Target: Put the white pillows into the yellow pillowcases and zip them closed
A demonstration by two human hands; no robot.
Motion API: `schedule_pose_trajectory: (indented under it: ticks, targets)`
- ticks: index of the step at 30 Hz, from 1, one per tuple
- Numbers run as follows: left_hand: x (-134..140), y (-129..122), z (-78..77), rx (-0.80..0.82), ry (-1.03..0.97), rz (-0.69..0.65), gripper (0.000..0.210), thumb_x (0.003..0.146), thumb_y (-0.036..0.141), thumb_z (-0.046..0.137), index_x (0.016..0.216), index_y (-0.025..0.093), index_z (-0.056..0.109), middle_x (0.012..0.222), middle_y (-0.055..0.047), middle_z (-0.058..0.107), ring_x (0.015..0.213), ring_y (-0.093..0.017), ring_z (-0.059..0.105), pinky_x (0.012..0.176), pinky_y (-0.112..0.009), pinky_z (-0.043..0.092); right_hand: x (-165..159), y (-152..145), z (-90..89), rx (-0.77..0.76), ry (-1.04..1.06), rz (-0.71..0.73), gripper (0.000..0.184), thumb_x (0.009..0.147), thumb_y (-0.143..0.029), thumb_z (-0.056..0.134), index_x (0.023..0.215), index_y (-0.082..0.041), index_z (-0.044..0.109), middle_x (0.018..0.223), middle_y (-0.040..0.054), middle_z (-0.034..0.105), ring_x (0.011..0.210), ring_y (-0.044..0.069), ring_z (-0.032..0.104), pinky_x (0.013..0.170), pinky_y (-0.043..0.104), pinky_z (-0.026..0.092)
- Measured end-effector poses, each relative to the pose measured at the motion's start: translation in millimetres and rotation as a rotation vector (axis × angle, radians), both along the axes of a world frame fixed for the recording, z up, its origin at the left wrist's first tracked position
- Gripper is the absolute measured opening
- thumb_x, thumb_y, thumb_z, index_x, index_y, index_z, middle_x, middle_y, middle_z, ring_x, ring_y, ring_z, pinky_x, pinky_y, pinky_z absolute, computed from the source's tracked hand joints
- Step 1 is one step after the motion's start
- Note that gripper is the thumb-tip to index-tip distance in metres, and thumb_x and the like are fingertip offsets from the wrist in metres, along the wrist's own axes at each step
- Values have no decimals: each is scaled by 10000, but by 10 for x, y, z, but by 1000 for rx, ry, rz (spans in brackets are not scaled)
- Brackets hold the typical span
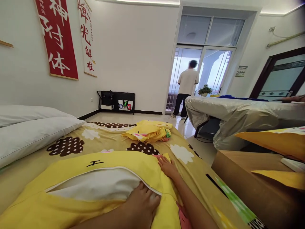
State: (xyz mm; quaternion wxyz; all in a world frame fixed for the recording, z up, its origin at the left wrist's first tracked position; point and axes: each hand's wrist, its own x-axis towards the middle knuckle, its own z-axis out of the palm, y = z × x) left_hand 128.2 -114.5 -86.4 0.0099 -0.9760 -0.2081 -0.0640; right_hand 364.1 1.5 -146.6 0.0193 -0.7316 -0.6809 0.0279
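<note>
A white pillow (pixel 105 183) shows through the long, gaping zipper opening of a yellow pillowcase (pixel 59 170) with printed figures. My left hand (pixel 144 202) reaches to the right end of that opening, its fingers curled and closed on the white pillow, with the fingertips partly hidden in it. At the far right corner of the pillowcase, my right hand (pixel 168 167) rests on the yellow fabric, fingers stretched out and fairly flat. Both lie on a bed with a tan patterned sheet (pixel 95 148).
Farther up the bed lies a crumpled yellow cloth (pixel 149 130). White pillows (pixel 38 133) are stacked at the left. To the right stand a wooden box-like piece (pixel 238 171) and a plastic-covered table (pixel 219 108). A person (pixel 188 82) stands by the glass door, facing away.
</note>
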Motion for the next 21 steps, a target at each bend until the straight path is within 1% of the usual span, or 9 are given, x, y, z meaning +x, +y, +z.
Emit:
schedule_pose_trajectory:
  ticks: [3, 6, 9, 12, 14, 16, 18, 19, 21]
  targets:
    - [25, -32, 68, -24, 30, 0, 522, 927, 383, 379, 1381, 125, 390, 1425, -176, 436, 1331, -315, 373, 1112, -490, 264, 97, 10, 11, 15, 3, -72, 482, 966, -338, 371, 1443, -269, 357, 1545, 102, 276, 1425, 256, 215, 1097, 570, 160]
    - [36, -33, 63, -38, 31, -2, 542, 930, 373, 378, 1408, 118, 358, 1413, -166, 457, 1335, -302, 377, 1135, -469, 243, 100, -90, 105, 77, 22, -142, 483, 953, -284, 360, 1430, -211, 384, 1534, 149, 283, 1419, 262, 226, 1098, 568, 123]
    - [27, -22, 52, -42, -10, -9, 548, 940, 357, 366, 1444, 149, 308, 1434, -145, 439, 1336, -282, 381, 1145, -448, 233, 55, -197, 365, 96, 85, -154, 458, 912, -206, 383, 1359, -152, 465, 1447, 189, 419, 1352, 284, 352, 1059, 538, 234]
    - [21, -7, 54, -74, -59, -17, 557, 941, 338, 372, 1467, 189, 265, 1468, -121, 401, 1338, -258, 380, 1150, -430, 226, -78, -344, 774, 42, 202, 3, 364, 942, -275, 345, 1142, -140, 617, 1159, 138, 653, 1074, 230, 595, 886, 358, 432]
    - [25, 2, 44, -105, -84, -11, 560, 929, 330, 394, 1461, 198, 277, 1478, -113, 388, 1346, -262, 369, 1142, -434, 242, -263, -526, 1038, -8, 283, 171, 375, 948, -414, 366, 984, -182, 658, 949, 54, 708, 867, 169, 643, 749, 260, 459]
    - [34, 10, 16, -124, -95, 13, 540, 906, 313, 426, 1428, 204, 337, 1458, -104, 421, 1327, -272, 395, 1110, -436, 298, -520, -775, 1217, -21, 304, 352, 349, 877, -510, 500, 981, -207, 638, 898, 20, 702, 814, 163, 634, 704, 247, 453]
    - [42, 15, -22, -116, -86, 44, 490, 880, 294, 453, 1360, 194, 434, 1381, -106, 509, 1273, -280, 456, 1071, -433, 351, -801, -1031, 1279, 20, 194, 469, 343, 808, -425, 625, 1065, -199, 596, 979, 57, 683, 884, 208, 619, 735, 291, 453]
    - [45, 16, -39, -101, -78, 51, 455, 873, 288, 459, 1316, 186, 483, 1342, -110, 544, 1255, -284, 473, 1062, -435, 360, -930, -1138, 1270, 54, 98, 475, 351, 806, -333, 632, 1119, -187, 569, 1031, 93, 665, 932, 239, 606, 757, 327, 454]
    - [48, 17, -64, -57, -60, 34, 398, 879, 282, 445, 1246, 171, 550, 1321, -121, 560, 1263, -297, 463, 1070, -451, 341, -1128, -1271, 1200, 102, -90, 383, 391, 832, -162, 545, 1222, -167, 512, 1094, 154, 628, 992, 284, 585, 782, 399, 456]
